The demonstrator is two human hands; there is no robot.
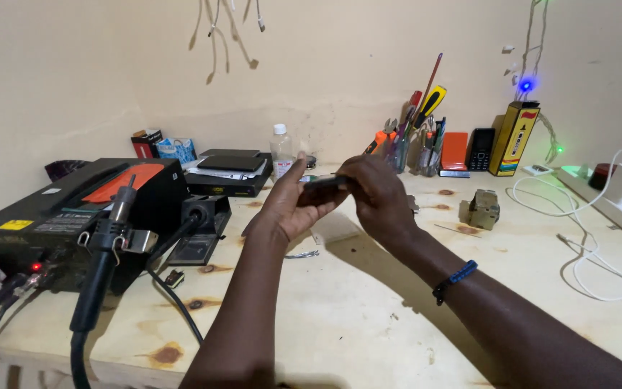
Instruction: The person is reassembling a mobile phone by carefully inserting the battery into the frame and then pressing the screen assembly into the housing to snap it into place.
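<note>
My left hand point(291, 202) and my right hand point(377, 196) meet above the middle of the plywood bench point(354, 317). Between them they hold a small dark flat device point(323, 183), seen edge-on. The left hand cups it from below with the thumb raised. The right hand's fingers curl over its right end. A dark beaded bracelet point(455, 279) sits on my right wrist. What the device is exactly cannot be told from this angle.
A black soldering station point(73, 216) with a hot-air handle point(106, 245) and cables stands at the left. A stack of dark devices point(230, 171) and a small clear bottle point(281, 150) lie behind. Tool cup point(419, 137), phones, yellow box point(512, 138), metal block point(481, 209), power strip point(613, 193) with white cable at right.
</note>
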